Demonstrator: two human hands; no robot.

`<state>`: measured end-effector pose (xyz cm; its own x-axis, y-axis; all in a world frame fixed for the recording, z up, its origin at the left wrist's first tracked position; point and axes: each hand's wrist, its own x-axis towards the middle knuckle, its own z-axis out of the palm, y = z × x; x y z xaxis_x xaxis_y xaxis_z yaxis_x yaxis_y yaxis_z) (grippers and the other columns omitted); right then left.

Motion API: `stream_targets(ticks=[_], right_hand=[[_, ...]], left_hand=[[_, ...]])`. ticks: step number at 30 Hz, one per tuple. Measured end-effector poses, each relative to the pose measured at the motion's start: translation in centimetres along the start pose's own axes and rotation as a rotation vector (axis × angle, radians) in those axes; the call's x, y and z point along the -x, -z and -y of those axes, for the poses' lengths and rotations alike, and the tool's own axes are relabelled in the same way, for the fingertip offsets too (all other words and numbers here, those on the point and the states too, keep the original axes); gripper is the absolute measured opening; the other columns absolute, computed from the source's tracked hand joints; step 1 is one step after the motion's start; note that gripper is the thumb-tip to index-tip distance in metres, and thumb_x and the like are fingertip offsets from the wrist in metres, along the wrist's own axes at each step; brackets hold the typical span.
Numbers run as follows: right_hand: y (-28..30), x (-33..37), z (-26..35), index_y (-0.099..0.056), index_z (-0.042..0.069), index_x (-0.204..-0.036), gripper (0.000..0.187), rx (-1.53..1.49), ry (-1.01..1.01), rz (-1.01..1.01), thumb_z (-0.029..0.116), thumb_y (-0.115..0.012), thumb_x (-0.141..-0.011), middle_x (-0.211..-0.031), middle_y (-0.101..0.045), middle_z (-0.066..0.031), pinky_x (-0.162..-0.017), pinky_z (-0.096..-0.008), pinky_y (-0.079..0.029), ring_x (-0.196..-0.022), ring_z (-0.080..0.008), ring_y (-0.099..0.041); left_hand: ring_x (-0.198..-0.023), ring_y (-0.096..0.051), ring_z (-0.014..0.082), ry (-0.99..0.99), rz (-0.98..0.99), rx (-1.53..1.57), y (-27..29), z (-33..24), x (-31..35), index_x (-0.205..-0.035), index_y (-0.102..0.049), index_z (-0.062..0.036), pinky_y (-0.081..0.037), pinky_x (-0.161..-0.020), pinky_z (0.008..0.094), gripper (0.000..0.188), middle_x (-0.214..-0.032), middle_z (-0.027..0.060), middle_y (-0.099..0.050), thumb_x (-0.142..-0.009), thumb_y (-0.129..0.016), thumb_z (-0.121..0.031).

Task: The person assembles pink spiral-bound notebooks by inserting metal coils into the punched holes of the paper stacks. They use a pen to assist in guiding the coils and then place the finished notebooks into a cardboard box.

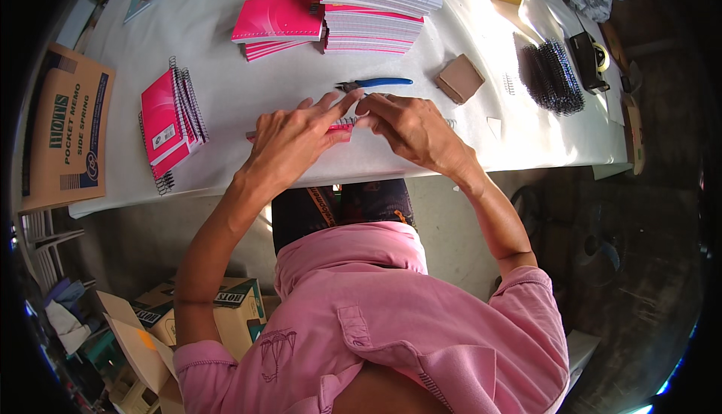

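Observation:
A small pink notebook (pixel 342 135) lies near the table's front edge, mostly hidden beneath my left hand (pixel 293 137). The thumb of that hand presses on its cover while the other fingers reach over its far edge. My right hand (pixel 410 130) is pinched at the notebook's right end, on a dark wire spiral (pixel 347 121) along the far edge. A thin end of spiral (pixel 451 122) shows past the right knuckles. Just beyond both hands lie blue-handled cutting pliers (pixel 380 82). How far the spiral runs through the holes is hidden by my fingers.
Stacked pink notebooks (pixel 376 34) stand at the back, beside a lower pile (pixel 278 19). Spiral-bound notebooks (pixel 169 121) lie left, near a cardboard box (pixel 68 128). To the right are a brown block (pixel 460 79), a heap of dark spirals (pixel 553 75) and a tape dispenser (pixel 590 60).

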<state>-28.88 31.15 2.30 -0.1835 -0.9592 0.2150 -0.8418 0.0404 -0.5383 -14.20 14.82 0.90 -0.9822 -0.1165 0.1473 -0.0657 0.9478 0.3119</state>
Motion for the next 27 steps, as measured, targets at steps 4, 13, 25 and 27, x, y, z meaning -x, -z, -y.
stream_targets(ticks=[4, 13, 25, 27], right_hand=[[0.2, 0.0, -0.2, -0.061, 0.001, -0.101, 0.024, -0.270, -0.053, 0.121, 0.023, -0.065, -0.091, -0.084, -0.064, -0.0165, -0.066, -0.0417, -0.049, -0.080, -0.0340, -0.064], [7.5, 5.3, -13.4, -0.061, 0.017, -0.122, 0.059, 0.394, -0.438, 0.069, 0.031, -0.084, -0.070, -0.131, -0.056, -0.0122, -0.101, -0.0449, -0.044, -0.119, -0.0339, -0.053], [2.7, -3.4, -6.7, -0.069, 0.004, -0.117, 0.054, -0.814, -0.107, 0.331, 0.049, -0.064, -0.088, -0.110, -0.068, -0.0167, -0.099, -0.0358, -0.042, -0.109, -0.0283, -0.060], [2.0, -3.8, -7.4, -0.069, 0.003, -0.117, 0.054, -0.692, -0.147, 0.367, 0.047, -0.066, -0.087, -0.110, -0.069, -0.0168, -0.098, -0.0363, -0.042, -0.108, -0.0281, -0.061]], left_hand=[[-0.087, -0.068, 0.0331, 0.049, 0.220, 0.056, 1.6, -0.2, -0.6, -0.131, -0.059, -0.0236, -0.055, -0.074, 0.0437, 0.045, -0.116, 0.0063, -0.068, -0.088, -0.066, -0.036], [-0.101, -0.067, 0.0294, -0.045, 0.176, 0.014, 1.1, -0.7, 1.1, -0.136, -0.054, -0.0265, -0.056, -0.076, 0.0424, 0.054, -0.124, 0.0053, -0.065, -0.085, -0.066, -0.040], [-0.096, -0.067, 0.0343, 0.063, 0.034, -0.077, 1.2, 2.1, 1.4, -0.145, -0.042, -0.0222, -0.054, -0.071, 0.0452, 0.073, -0.121, 0.0088, -0.065, -0.081, -0.066, -0.048], [-0.092, -0.067, 0.0341, 0.072, 0.059, -0.069, 1.2, 2.3, 1.1, -0.145, -0.043, -0.0210, -0.053, -0.070, 0.0451, 0.072, -0.117, 0.0099, -0.066, -0.082, -0.065, -0.049]])
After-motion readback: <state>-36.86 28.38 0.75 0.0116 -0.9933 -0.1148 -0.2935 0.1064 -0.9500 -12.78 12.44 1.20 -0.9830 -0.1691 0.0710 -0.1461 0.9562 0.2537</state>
